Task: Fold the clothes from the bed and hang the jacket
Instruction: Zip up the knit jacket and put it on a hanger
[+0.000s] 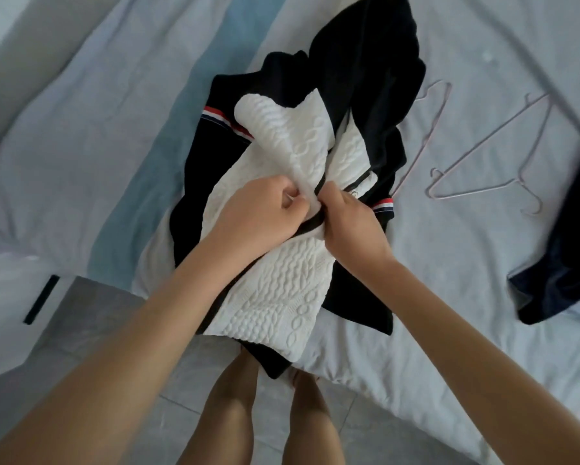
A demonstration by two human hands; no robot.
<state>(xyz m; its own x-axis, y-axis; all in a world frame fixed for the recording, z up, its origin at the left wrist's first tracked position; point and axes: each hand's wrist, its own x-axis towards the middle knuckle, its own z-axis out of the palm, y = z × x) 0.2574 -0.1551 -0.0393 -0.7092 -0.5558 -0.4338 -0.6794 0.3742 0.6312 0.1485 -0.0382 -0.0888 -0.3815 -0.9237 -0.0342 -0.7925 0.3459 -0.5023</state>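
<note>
Hidden: The fingertips of both hands are buried in fabric. A dark garment (560,263) is cut off at the right edge of the view.
Jacket: A navy and white knitted jacket (275,290) is bunched in the middle of the bed (80,146), and its near hem is draped over the near edge above bare legs (235,414).
Left hand: The left hand (261,209) is curled, and a turned-back white flap is pinched in it.
Right hand: The right hand (349,216) is closed round the dark-trimmed front edge, just beside the left.
Hangers: Wire hangers (493,137) are laid on the sheet right of the jacket.
Room: Wide sheet is seen left of the jacket; tiled floor (90,330) is seen near left.
</note>
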